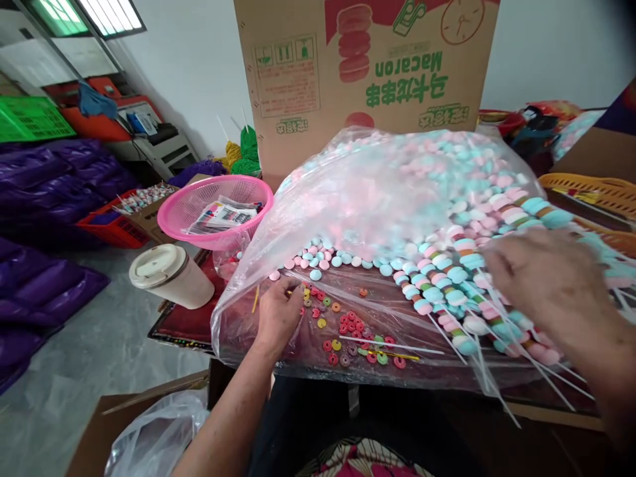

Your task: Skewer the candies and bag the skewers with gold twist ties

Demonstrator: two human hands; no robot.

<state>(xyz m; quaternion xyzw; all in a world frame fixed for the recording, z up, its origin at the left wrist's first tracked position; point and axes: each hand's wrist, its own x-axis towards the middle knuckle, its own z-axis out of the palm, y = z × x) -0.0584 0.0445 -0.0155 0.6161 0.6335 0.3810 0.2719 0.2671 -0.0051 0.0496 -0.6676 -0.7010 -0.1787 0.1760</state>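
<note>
My left hand rests low over the plastic sheet, its fingers curled together beside loose ring-shaped cereal pieces in red, yellow and green. Whatever those fingers hold, if anything, is too small to make out. Blurred by motion, my right hand is over a pile of skewered candies, pink and blue discs with coloured rings between them on white sticks. Its fingertips are not clear. A bare white stick lies across the cereal rings. Behind, a big heap of pink and blue candy discs sits partly under clear plastic film.
A pink mesh basket with packets stands left of the heap, near a white lidded cup. An upright cardboard box backs the heap. Orange baskets stand at right. Below left is a carton with a plastic bag.
</note>
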